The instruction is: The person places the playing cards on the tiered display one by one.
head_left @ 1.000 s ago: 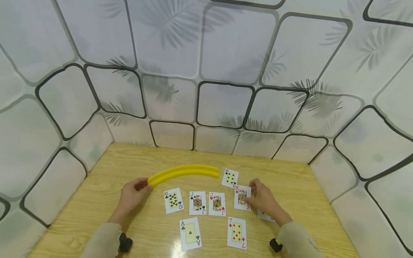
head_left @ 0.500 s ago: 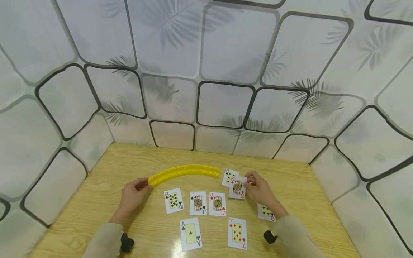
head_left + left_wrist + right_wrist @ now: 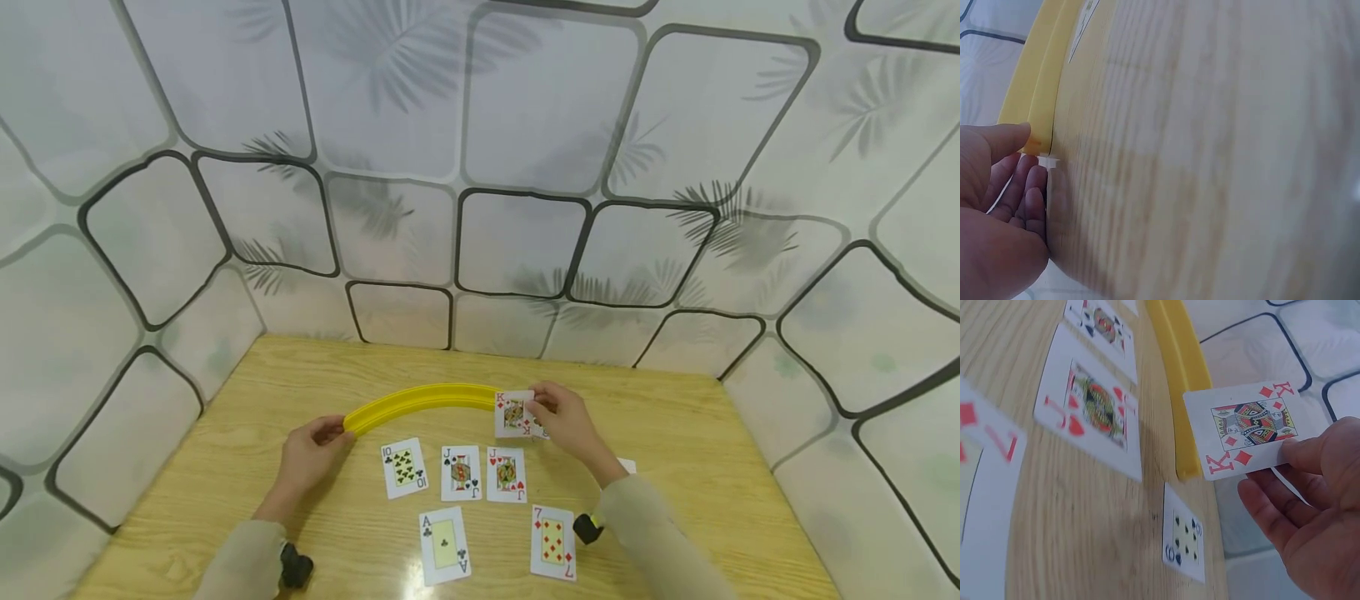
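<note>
Pinched between thumb and fingers of my right hand [image 3: 566, 421] is the king of diamonds [image 3: 513, 414], raised at the right end of the curved yellow holder [image 3: 427, 398]. In the right wrist view the king [image 3: 1244, 428] overlaps part of the yellow holder [image 3: 1179, 350], and the six of spades [image 3: 1184, 534] lies on the table below it. My left hand [image 3: 307, 458] grips the holder's left end. The left wrist view shows the thumb of that hand [image 3: 997, 187] on the yellow end [image 3: 1038, 106], other fingers curled beneath.
On the wooden table [image 3: 337, 533] lie the ten of clubs [image 3: 404, 468], jack of spades [image 3: 461, 473], jack of hearts [image 3: 507, 475], ace of clubs [image 3: 444, 545] and seven of diamonds [image 3: 552, 542]. Another card [image 3: 627, 466] is mostly hidden by the right forearm. A patterned backdrop [image 3: 397, 317] surrounds the table.
My right hand has carried the king of diamonds left and away from me, from beside the six of spades to the holder's right end. My left hand has stayed at the holder.
</note>
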